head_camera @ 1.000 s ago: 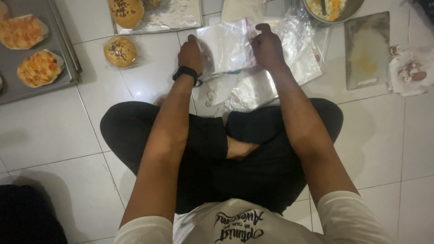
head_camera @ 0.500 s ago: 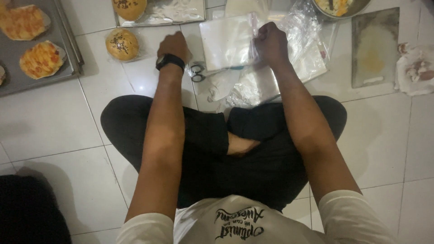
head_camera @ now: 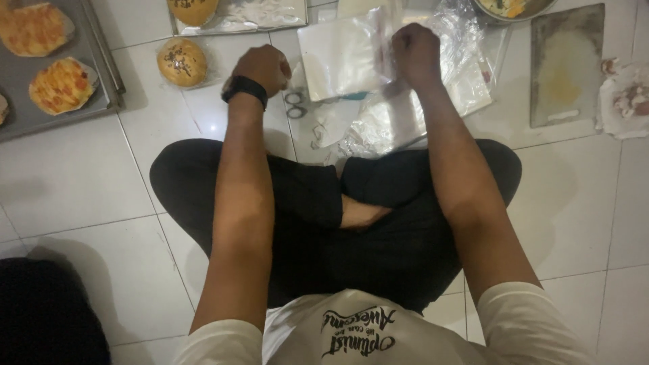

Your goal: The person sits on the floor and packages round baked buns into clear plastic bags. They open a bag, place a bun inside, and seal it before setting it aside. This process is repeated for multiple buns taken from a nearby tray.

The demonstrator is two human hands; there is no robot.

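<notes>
Since a moment ago the left hand (head_camera: 263, 67) has drawn back from the clear plastic bag (head_camera: 345, 57) and now hovers curled into a loose fist, apparently empty, just left of the scissors (head_camera: 295, 105) on the white tiled floor (head_camera: 81, 182). Only the right hand (head_camera: 416, 54) keeps hold, fingers closed on the bag's right edge. This bag is a flat, see-through rectangle with a milky sheen, lifted slightly above a crumpled heap of more plastic bags (head_camera: 412, 111) in front of the crossed legs. Whether anything is inside it is hard to tell through the glare; it looks empty. A wrapped round bun (head_camera: 181, 62) topped with dark sprinkles lies on the floor left of the left hand. Further left, a grey baking tray (head_camera: 94, 61) with flat orange-topped breads is cut off by the frame, as is the metal bowl (head_camera: 514, 8) at the top edge. The scissors' blades are hidden under the plastic
</notes>
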